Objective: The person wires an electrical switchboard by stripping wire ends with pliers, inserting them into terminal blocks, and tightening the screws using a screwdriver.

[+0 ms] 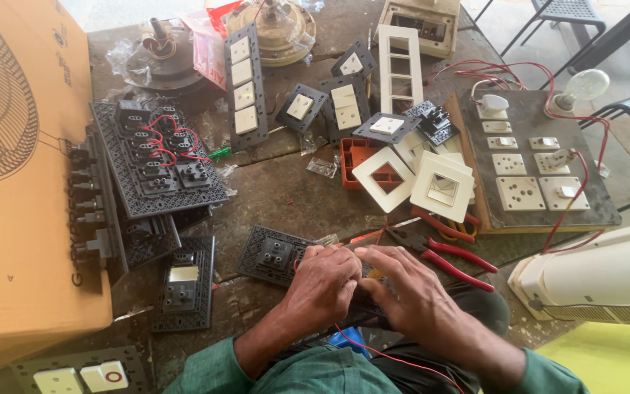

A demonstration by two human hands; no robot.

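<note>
**Both hands on a black switch plate**

The left hand (322,286) and right hand (411,288) meet, fingers curled and pinching the black gridded plastic switch plate (275,255) lying beneath them on the tabletop (286,197). A steady grip with the plate kept flat should serve best. Beyond the right hand, an orange plastic tray (356,153) sits under cream square frames; its contents are hidden. Red-handled pliers (442,257) lie just beside the right hand.

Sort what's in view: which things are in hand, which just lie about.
In hand: left hand and right hand, both on the black switch plate; red wire.

Lying about: red pliers, white frames, wired board, cardboard box, bulb.
</note>
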